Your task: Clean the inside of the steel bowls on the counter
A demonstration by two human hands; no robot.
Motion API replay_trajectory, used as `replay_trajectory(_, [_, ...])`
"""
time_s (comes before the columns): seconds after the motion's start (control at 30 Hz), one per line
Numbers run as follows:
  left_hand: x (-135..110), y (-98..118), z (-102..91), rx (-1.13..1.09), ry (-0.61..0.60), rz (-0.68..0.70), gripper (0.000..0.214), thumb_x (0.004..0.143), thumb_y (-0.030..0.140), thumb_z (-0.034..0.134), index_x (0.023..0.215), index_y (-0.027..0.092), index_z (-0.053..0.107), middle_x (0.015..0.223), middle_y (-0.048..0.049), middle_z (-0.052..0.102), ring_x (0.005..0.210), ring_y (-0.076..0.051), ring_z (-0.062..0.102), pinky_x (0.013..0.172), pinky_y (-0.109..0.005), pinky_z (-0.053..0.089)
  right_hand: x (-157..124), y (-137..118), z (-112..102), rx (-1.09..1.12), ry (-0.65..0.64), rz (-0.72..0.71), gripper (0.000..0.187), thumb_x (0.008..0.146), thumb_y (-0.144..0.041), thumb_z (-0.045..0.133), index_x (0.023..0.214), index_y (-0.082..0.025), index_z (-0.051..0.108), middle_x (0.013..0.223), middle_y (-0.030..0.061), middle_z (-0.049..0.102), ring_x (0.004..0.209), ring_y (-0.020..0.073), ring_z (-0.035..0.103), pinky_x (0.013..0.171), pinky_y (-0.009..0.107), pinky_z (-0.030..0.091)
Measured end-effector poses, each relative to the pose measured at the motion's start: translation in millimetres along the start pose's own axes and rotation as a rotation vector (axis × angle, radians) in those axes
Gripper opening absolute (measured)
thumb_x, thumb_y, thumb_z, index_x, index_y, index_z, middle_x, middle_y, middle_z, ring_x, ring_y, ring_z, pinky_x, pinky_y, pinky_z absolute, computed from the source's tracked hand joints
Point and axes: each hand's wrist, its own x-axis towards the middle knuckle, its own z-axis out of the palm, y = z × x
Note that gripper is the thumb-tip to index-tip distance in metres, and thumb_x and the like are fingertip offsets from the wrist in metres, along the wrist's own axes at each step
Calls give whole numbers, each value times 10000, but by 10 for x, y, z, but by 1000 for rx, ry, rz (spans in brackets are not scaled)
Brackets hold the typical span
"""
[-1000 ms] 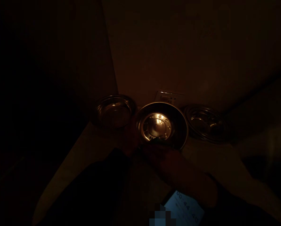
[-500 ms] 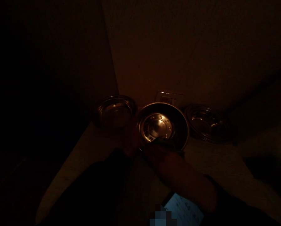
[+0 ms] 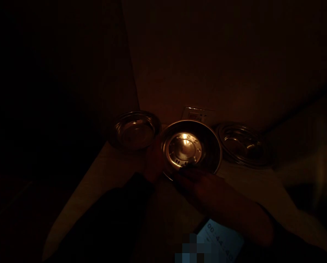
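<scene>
Middle steel bowl [image 3: 190,148]: you are holding it tilted toward you over the counter [image 3: 111,175], between the left bowl [image 3: 134,130] and right bowl [image 3: 244,144].
Left grip [image 3: 153,162] and right grip [image 3: 207,186] are pinching its rim; keep both steady, clear of neighbours.

The middle bowl [image 3: 190,149] is polished metal, its smooth base throwing back a bright glare. The left bowl [image 3: 134,130] and right bowl [image 3: 244,144] show the same glossy metal, only dimmer. The table [image 3: 108,175] is pale and matt. The sleeve [image 3: 111,219] is probably dark cloth, dull in this gloom.
</scene>
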Motion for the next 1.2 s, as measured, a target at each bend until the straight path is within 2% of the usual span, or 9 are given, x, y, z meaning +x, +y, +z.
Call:
replay_trajectory(0.13, [17,-30,-7,50,8,56,233,889,200,441,1046,208,613,1067,-62,712,993,-209,651,916,-367,499,51,-6,75,24,-27,-15,501,899,-109,531,1384,-196,442,1287,130,601,1112,260,605,893,417,543])
replay_trajectory(0.3, [10,0,-9,55,10,-10,228,889,201,442,1029,201,622,1034,-60,719,980,-217,656,915,-375,500,147,-42,169,80,40,-40,488,918,-106,495,1398,-140,410,1357,174,546,1223,271,538,978,449,501])
replay_trajectory(0.43, [17,24,-9,60,11,-11,234,892,192,433,1021,199,628,1019,-67,716,974,-221,652,913,-378,497,182,-53,154,115,68,-71,452,938,-137,467,1384,-86,416,1367,205,528,1255,284,508,1020,462,465])
replay_trajectory(0.63, [16,10,-6,94,3,-29,213,881,167,439,980,203,624,971,-63,713,911,-215,656,877,-378,509,78,-35,30,144,-11,-29,468,927,-151,486,1391,-155,428,1330,161,570,1208,266,552,970,437,507])
replay_trajectory(0.77, [12,6,-1,61,-16,-7,192,878,163,443,953,215,613,890,-37,719,847,-200,662,832,-355,523,44,-31,32,108,-34,-23,506,913,-131,495,1411,-151,409,1357,162,548,1238,275,524,995,451,487])
replay_trajectory(0.97, [4,42,2,-16,7,23,195,892,181,438,916,207,630,903,-33,725,886,-192,661,873,-341,510,153,0,156,160,83,-113,500,939,-154,472,1424,-82,375,1417,196,487,1319,261,443,1076,426,416])
replay_trajectory(1.07, [-10,49,-7,-2,-1,23,220,906,191,413,924,203,632,918,-37,727,897,-193,662,861,-341,513,176,0,141,188,116,-122,459,959,-183,450,1407,-96,401,1398,196,507,1297,257,472,1058,434,437])
replay_trajectory(1.2, [-18,55,-16,-6,-36,11,176,879,175,465,944,200,627,925,-38,725,850,-184,668,807,-314,524,113,-18,0,190,21,-79,522,927,-153,485,1435,-131,369,1375,169,536,1231,260,536,1011,435,481])
